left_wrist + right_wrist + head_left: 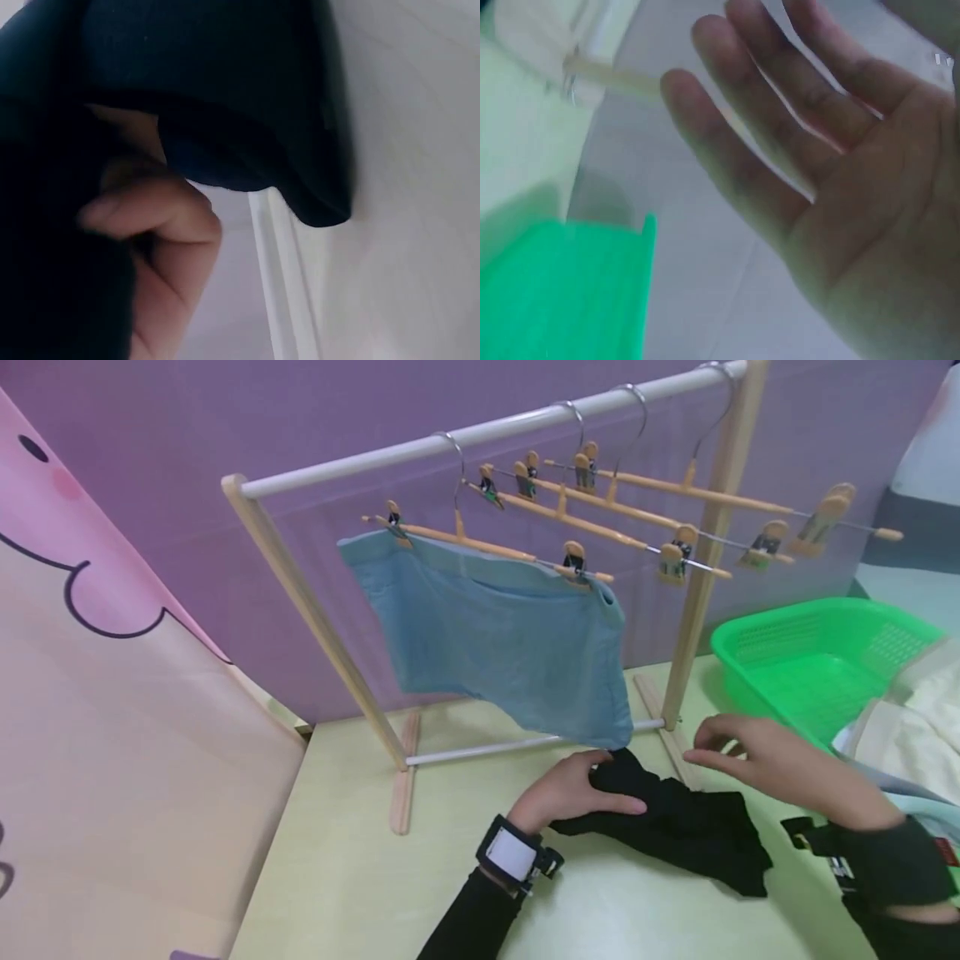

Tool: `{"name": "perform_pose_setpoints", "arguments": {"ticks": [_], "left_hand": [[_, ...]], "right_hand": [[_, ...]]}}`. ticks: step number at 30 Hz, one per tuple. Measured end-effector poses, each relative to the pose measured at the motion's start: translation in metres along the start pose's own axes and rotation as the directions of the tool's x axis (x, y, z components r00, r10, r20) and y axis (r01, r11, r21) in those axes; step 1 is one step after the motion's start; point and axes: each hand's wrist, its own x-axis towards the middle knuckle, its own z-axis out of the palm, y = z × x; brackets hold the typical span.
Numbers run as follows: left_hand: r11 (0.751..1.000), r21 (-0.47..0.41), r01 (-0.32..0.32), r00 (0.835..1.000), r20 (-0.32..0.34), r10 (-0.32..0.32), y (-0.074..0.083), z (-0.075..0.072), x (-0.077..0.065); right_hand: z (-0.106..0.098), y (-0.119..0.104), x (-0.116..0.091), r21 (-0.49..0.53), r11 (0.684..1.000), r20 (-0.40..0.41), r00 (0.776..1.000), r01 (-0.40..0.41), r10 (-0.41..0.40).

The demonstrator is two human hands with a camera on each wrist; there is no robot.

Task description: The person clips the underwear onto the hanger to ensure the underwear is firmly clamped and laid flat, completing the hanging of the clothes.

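My left hand (562, 793) grips one end of a crumpled black garment (675, 827) lying on the table, thumb along its upper side. In the left wrist view, curled fingers (169, 217) meet the dark cloth (217, 67); part of the hand is hidden in shadow. To the right of the garment, my right hand (772, 760) hovers apart from it, holding nothing. Its fingers are spread and relaxed in the right wrist view. Above and behind the garment, light blue shorts (502, 635) hang by two clips from a wooden hanger (480, 547).
A rack with a white rail (510, 428) stands at the back of the table (337, 877). Three bare clip hangers (600, 531) hang on its right part. At the right, a green basket (757, 677) stands beside a pile of pale clothes (922, 718). A purple wall (187, 460) rises behind.
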Motion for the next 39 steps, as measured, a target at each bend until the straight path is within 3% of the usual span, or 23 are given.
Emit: {"name": "perform_pose_setpoints", "arguments": {"ticks": [2,4,7,10,13,17,22,25,29,36,39], "left_hand": [[0.999,0.051,0.011,1.000,-0.001,-0.011,-0.001,0.001,0.000],[0.999,0.028,0.035,0.999,-0.028,-0.035,-0.002,0.002,0.001],[0.995,-0.091,0.048,0.995,-0.085,-0.056,-0.004,0.004,0.001],[0.983,-0.184,0.009,0.993,-0.111,-0.030,-0.005,0.003,0.001],[0.977,-0.212,-0.026,0.996,-0.086,0.007,-0.003,0.001,0.001],[0.985,-0.168,-0.031,0.999,-0.016,0.028,-0.001,-0.006,-0.003],[0.996,-0.080,-0.030,0.998,0.054,0.034,-0.003,-0.023,-0.014],[0.996,0.022,-0.089,0.994,0.058,0.087,-0.008,-0.033,-0.020],[0.972,0.124,-0.199,0.980,0.050,0.194,-0.016,-0.045,-0.026],[0.943,0.068,-0.327,0.942,0.099,0.320,-0.018,-0.062,-0.031],[0.939,-0.003,-0.344,0.937,0.060,0.343,-0.013,-0.066,-0.035]], "right_hand": [[0.010,-0.009,0.005,0.033,0.999,0.039,0.998,0.043,-0.044],[0.021,-0.019,0.008,0.055,0.997,0.092,0.994,0.050,-0.055],[0.036,-0.033,0.011,0.108,0.994,0.177,0.983,0.023,-0.042],[0.049,-0.041,0.013,0.120,0.993,0.201,0.979,0.003,-0.027],[0.059,-0.040,0.015,0.060,0.997,0.163,0.985,0.055,-0.065],[0.065,-0.034,0.016,-0.047,0.992,0.091,0.989,0.120,-0.115],[0.064,-0.027,0.017,-0.116,0.988,0.100,0.991,0.098,-0.086],[0.064,-0.025,0.017,-0.122,0.989,0.129,0.990,0.078,-0.062],[0.062,-0.024,0.017,-0.094,0.992,0.156,0.986,0.081,-0.066],[0.059,-0.020,0.014,-0.070,0.993,0.167,0.983,0.092,-0.079],[0.057,-0.019,0.015,-0.038,0.997,0.157,0.986,0.060,-0.054]]}}
